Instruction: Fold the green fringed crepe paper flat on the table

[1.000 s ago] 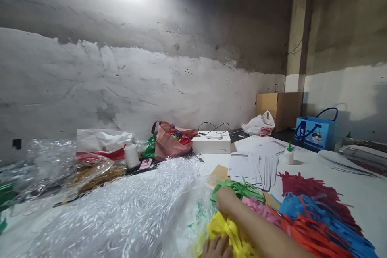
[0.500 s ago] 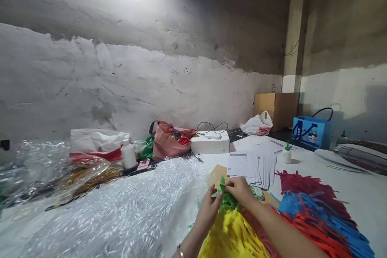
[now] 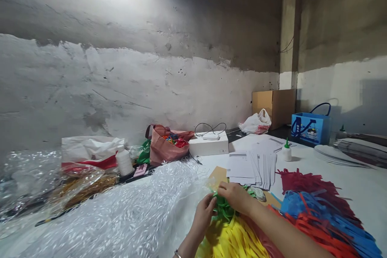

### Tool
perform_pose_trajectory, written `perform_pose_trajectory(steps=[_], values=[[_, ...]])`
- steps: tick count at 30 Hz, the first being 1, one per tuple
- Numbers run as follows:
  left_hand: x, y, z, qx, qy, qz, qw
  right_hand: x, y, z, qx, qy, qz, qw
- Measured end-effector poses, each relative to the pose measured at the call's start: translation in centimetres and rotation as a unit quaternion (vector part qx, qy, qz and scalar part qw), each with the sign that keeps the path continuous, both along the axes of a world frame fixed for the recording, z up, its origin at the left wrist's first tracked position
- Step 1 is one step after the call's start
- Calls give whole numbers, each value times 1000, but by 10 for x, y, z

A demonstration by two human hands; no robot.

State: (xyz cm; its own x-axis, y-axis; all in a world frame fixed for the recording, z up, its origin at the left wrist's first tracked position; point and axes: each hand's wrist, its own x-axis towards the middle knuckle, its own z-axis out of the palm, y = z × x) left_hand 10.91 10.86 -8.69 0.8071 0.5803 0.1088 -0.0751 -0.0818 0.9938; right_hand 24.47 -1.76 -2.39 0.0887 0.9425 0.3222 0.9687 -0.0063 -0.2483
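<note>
My left hand (image 3: 203, 214) has its thumb and fingertips closed on the edge of a green strip. Bent over the same spot, my right hand (image 3: 235, 196) is closed too, its fingertips pinching at the green material from above. Loose green strips (image 3: 226, 210) bunch up beneath both hands; exactly where the fingers grip is partly covered. Just below them lies a heap of yellow strips (image 3: 238, 238). White shiny strands (image 3: 121, 213) spread across the table to the left of my left hand.
Blue strips (image 3: 305, 205), red strips (image 3: 317, 229) and dark red strips (image 3: 308, 185) lie to the right. Stacked white papers (image 3: 242, 171) and a glue bottle (image 3: 287, 152) stand beyond. Behind are a white box (image 3: 208, 147), a pink bag (image 3: 166, 149) and a thread spool (image 3: 123, 163).
The green piece held upright between my fingertips has gone down among the green strips. My right hand has shifted slightly left and down, and the camera view has turned a little.
</note>
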Motion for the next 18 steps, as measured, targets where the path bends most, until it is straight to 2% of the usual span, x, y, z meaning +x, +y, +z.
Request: perform_pose_trajectory(steps=[6,12,18], values=[[-1,-1,-2,-42,-18,11,999,-13,-6,-1,-5,-25,6,1000],[-3,1,-5,-51,-24,21,998,-20,7,-5,-26,-23,-19,999],[-9,3,-6,-40,-20,7,999,-13,15,-8,-37,12,-43,998]])
